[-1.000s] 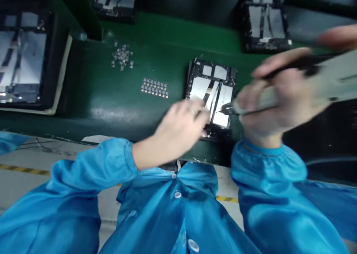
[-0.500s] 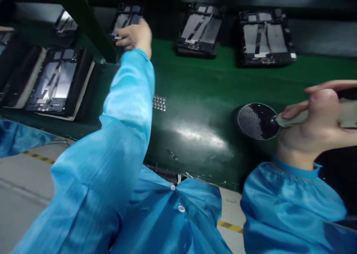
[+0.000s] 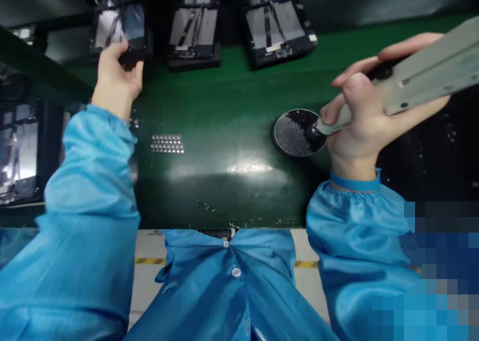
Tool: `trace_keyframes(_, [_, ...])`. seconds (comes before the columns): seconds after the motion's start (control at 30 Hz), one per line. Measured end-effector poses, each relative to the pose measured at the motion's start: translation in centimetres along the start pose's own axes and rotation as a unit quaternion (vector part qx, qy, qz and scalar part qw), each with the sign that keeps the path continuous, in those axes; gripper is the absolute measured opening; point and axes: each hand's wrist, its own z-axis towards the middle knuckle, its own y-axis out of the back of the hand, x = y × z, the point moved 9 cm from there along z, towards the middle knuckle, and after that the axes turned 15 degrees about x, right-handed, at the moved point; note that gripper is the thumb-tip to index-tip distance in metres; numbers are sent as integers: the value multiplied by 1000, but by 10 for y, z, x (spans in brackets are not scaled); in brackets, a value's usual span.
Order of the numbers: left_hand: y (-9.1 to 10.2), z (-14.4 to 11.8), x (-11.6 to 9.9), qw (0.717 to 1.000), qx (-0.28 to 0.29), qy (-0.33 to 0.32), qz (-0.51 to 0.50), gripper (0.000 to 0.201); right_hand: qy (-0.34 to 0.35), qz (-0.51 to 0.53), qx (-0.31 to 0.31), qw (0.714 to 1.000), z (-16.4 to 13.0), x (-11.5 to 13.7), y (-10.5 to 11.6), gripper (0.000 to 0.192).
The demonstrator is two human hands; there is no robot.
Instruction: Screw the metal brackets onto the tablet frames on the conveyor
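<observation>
My left hand point(image 3: 118, 76) is closed on the near edge of an opened tablet-like device point(image 3: 125, 29) at the back left. Its thumb lies on top, and the other fingers are partly hidden. My right hand point(image 3: 359, 116) is wrapped round a pale grey electric screwdriver point(image 3: 422, 71), which slants down to the left. The screwdriver's dark tip end is over a round black screw tray point(image 3: 294, 131) with a dotted grid of small holes or screws. A small sheet of metallic parts in rows point(image 3: 167, 144) lies on the green bench between my hands.
Two more stacks of opened devices point(image 3: 194, 26) point(image 3: 277, 26) stand along the back of the green bench point(image 3: 224, 101). Another device point(image 3: 18, 151) is at the far left, near a green post point(image 3: 45, 61). Small scraps point(image 3: 205, 206) lie near the front edge.
My view has swung left. My left hand, blurred and spread over the back-left device before, is now closed on a device's near edge. My right hand still holds the screwdriver at the tray.
</observation>
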Motion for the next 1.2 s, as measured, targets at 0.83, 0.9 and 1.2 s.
trace_keyframes(0.83, [26,-117,53,820,141,-51,552,47,-35,89,96,991,-17,-2,-32,41])
trace_keyframes(0.9, [39,-90,58,777,168,-23,606,58,-35,95,91,991,-18,-2,-32,40])
trace_keyframes(1.2, [50,-58,71,702,200,105,675,43,-7,54,110,992,-21,8,-34,24])
